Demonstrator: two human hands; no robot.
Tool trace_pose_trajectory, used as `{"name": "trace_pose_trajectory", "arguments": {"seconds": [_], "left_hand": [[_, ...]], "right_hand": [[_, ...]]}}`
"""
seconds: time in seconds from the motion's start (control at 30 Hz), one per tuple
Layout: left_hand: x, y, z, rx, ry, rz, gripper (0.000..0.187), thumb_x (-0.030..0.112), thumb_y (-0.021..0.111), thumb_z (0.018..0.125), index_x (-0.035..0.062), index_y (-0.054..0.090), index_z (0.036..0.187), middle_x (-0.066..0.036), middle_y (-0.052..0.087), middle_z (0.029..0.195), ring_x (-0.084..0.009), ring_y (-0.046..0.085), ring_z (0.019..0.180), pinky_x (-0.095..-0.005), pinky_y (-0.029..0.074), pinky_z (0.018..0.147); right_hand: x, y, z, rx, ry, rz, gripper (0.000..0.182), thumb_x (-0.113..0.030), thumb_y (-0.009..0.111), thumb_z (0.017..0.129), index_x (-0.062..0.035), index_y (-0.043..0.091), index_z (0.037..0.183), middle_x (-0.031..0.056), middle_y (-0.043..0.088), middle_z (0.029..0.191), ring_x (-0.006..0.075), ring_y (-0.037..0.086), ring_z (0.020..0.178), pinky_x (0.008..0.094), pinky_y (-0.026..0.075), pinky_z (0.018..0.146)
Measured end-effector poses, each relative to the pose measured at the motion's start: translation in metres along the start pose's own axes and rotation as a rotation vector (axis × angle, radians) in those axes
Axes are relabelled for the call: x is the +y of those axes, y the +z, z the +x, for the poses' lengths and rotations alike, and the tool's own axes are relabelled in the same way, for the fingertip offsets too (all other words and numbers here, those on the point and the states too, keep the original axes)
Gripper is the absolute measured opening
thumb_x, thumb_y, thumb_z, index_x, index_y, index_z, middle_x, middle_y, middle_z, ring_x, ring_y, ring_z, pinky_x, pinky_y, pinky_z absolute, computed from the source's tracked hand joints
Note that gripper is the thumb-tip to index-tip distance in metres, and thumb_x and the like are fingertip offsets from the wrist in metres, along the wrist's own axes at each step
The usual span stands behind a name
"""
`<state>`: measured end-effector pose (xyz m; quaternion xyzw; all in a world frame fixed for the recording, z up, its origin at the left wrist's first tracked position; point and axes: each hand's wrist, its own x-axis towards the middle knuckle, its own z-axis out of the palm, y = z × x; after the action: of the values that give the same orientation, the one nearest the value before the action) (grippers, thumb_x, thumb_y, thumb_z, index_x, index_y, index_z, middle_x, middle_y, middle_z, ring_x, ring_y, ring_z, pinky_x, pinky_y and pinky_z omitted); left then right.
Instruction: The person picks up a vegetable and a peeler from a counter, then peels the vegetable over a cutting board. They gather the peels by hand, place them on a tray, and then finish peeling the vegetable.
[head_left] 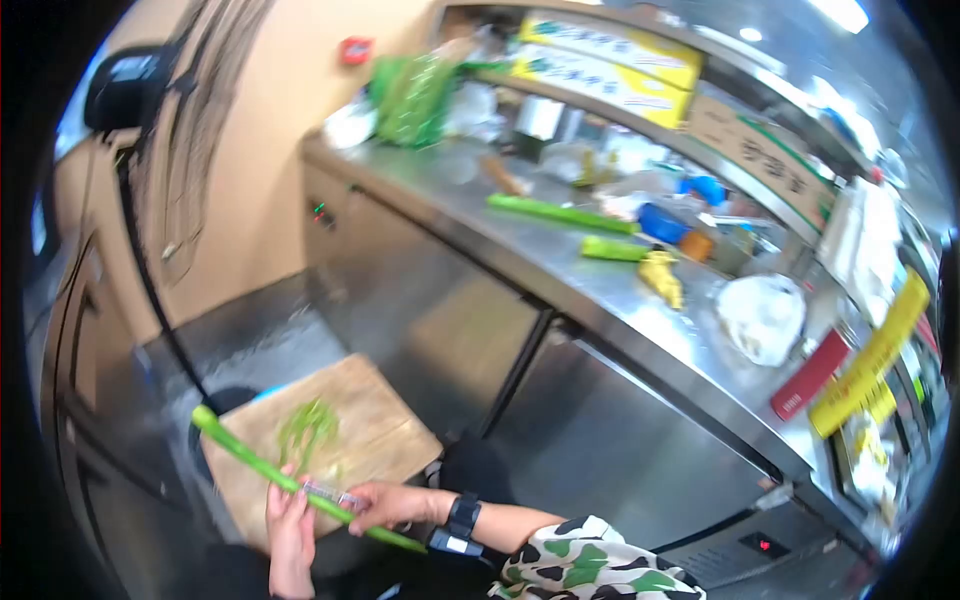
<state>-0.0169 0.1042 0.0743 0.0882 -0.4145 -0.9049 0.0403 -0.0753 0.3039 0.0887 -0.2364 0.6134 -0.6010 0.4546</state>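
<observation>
A long green stalk [245, 455], which looks like a celtuce stem, lies slantwise across the near edge of a wooden board [375, 410]. My left hand [290, 520] is closed around the stalk near its middle. In my right hand [390, 505] is a slim, shiny peeler [332, 495], pressed along the stalk just right of my left hand. Blur hides the peeler's blade. Thin green peelings [308, 428] lie in a loose heap on the board, beyond my hands.
A steel counter [420, 190] runs along the right, bearing green stalks [560, 213], a yellow item [660, 278], a white plastic bag [760, 318] and a blue container [662, 222]. A green bag [412, 100] stands at its far end. Cartons [605, 75] fill the shelf above.
</observation>
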Motion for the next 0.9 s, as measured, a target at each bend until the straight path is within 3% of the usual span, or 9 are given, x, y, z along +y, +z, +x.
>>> {"name": "trace_pose_trajectory", "arguments": {"seconds": [0.1, 0.3, 0.4, 0.47, 0.63, 0.7, 0.77, 0.87, 0.9], "left_hand": [[0.016, 0.037, 0.004, -0.201, 0.127, 0.145, 0.049, 0.011, 0.055, 0.092, 0.0085, 0.036, 0.137, -0.009, 0.054, 0.115, -0.0190, 0.054, 0.106, -0.0337, 0.046, 0.092], [0.021, 0.054, 0.007, -0.376, -0.091, 0.082, 0.042, 0.021, 0.055, 0.093, 0.0085, 0.042, 0.131, -0.008, 0.058, 0.108, -0.0192, 0.060, 0.094, -0.0342, 0.052, 0.080], [-0.003, 0.004, 0.016, -0.152, -0.157, 0.106, 0.028, 0.016, 0.054, 0.093, 0.0066, 0.049, 0.119, -0.008, 0.061, 0.097, -0.0188, 0.062, 0.084, -0.0310, 0.053, 0.074], [-0.008, -0.039, 0.014, -0.069, -0.184, 0.171, 0.035, 0.024, 0.052, 0.093, 0.0019, 0.056, 0.120, -0.016, 0.053, 0.127, -0.0308, 0.054, 0.110, -0.0400, 0.042, 0.096], [-0.009, -0.107, 0.024, 0.126, -0.221, 0.197, 0.039, 0.022, 0.053, 0.094, -0.0005, 0.049, 0.125, -0.014, 0.049, 0.129, -0.0247, 0.048, 0.117, -0.0363, 0.039, 0.101], [-0.014, -0.124, 0.035, 0.123, -0.213, 0.148, 0.040, 0.022, 0.053, 0.094, -0.0024, 0.049, 0.125, -0.014, 0.051, 0.126, -0.0239, 0.048, 0.116, -0.0349, 0.040, 0.100], [-0.027, -0.142, 0.041, 0.077, -0.226, 0.109, 0.041, 0.022, 0.053, 0.094, -0.0038, 0.048, 0.126, -0.013, 0.052, 0.125, -0.0233, 0.048, 0.117, -0.0343, 0.040, 0.100], [-0.022, -0.116, 0.030, 0.173, -0.316, 0.144, 0.043, 0.022, 0.053, 0.094, -0.0029, 0.046, 0.127, -0.013, 0.053, 0.123, -0.0234, 0.048, 0.116, -0.0345, 0.041, 0.100], [-0.023, -0.115, 0.032, 0.169, -0.313, 0.139, 0.043, 0.022, 0.054, 0.093, -0.0032, 0.046, 0.128, -0.014, 0.052, 0.124, -0.0239, 0.048, 0.117, -0.0348, 0.040, 0.100]], "right_hand": [[-0.040, -0.001, -0.032, -0.001, -0.127, 0.138, 0.028, -0.014, 0.068, 0.082, -0.0099, 0.055, 0.106, -0.0065, 0.057, 0.074, -0.0021, 0.041, 0.054, 0.0149, 0.027, 0.043], [-0.124, -0.017, -0.144, 0.425, -0.463, 0.182, 0.034, -0.016, 0.069, 0.082, -0.0069, 0.053, 0.111, -0.0046, 0.057, 0.075, 0.0002, 0.045, 0.057, 0.0148, 0.029, 0.044], [-0.167, -0.019, -0.202, 0.891, -0.650, -0.033, 0.037, -0.021, 0.066, 0.084, -0.0061, 0.055, 0.116, 0.0009, 0.064, 0.082, 0.0026, 0.049, 0.058, 0.0156, 0.033, 0.047], [-0.192, -0.028, -0.243, 1.102, -0.644, -0.104, 0.031, -0.020, 0.064, 0.085, -0.0067, 0.056, 0.112, 0.0011, 0.064, 0.081, 0.0027, 0.049, 0.057, 0.0157, 0.033, 0.046], [-0.226, -0.071, -0.335, 1.504, -0.602, -0.125, 0.015, -0.019, 0.062, 0.087, -0.0039, 0.061, 0.087, 0.0007, 0.062, 0.070, 0.0007, 0.041, 0.046, 0.0151, 0.031, 0.039], [-0.223, -0.097, -0.371, 1.591, -0.406, -0.133, 0.020, -0.024, 0.064, 0.087, -0.0046, 0.061, 0.084, 0.0020, 0.062, 0.070, 0.0021, 0.046, 0.049, 0.0182, 0.037, 0.043], [-0.215, -0.128, -0.405, 1.867, 0.028, -0.476, 0.033, -0.032, 0.067, 0.083, 0.0005, 0.062, 0.087, 0.0091, 0.064, 0.074, 0.0174, 0.059, 0.056, 0.0292, 0.048, 0.051], [-0.229, -0.144, -0.407, 1.882, 0.681, -1.380, 0.031, -0.029, 0.066, 0.079, -0.0007, 0.064, 0.090, 0.0161, 0.067, 0.086, 0.0318, 0.065, 0.079, 0.0408, 0.052, 0.069], [-0.237, -0.153, -0.402, 1.825, 0.631, -1.447, 0.026, -0.025, 0.065, 0.078, -0.0025, 0.065, 0.091, 0.0165, 0.067, 0.087, 0.0332, 0.064, 0.083, 0.0418, 0.051, 0.072]]}}
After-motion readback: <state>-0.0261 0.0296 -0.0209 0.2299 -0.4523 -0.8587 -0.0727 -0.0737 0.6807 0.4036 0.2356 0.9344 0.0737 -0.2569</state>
